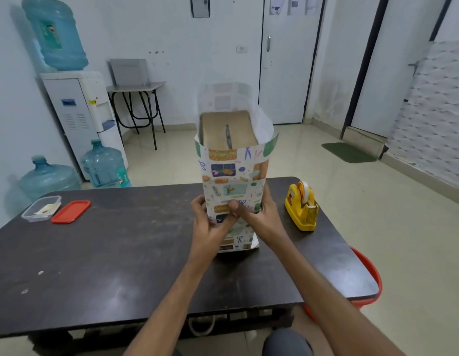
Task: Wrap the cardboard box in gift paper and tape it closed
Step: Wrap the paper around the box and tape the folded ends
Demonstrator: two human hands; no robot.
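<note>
Three water jugs, two hands, one box, one tape dispenser, one container, one lid.

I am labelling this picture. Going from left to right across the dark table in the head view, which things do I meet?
clear plastic container → red lid → gift-wrapped cardboard box → yellow tape dispenser

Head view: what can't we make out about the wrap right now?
Sides of the cardboard box: hidden by the gift paper; only the top shows.
Seam and any tape on it: covered by the left hand and right hand, which grip the paper.
Bottom end of the wrap: faces the table, hidden.
Far top flap: blurred.
Roll in the tape dispenser: too small to judge what is left.
</note>
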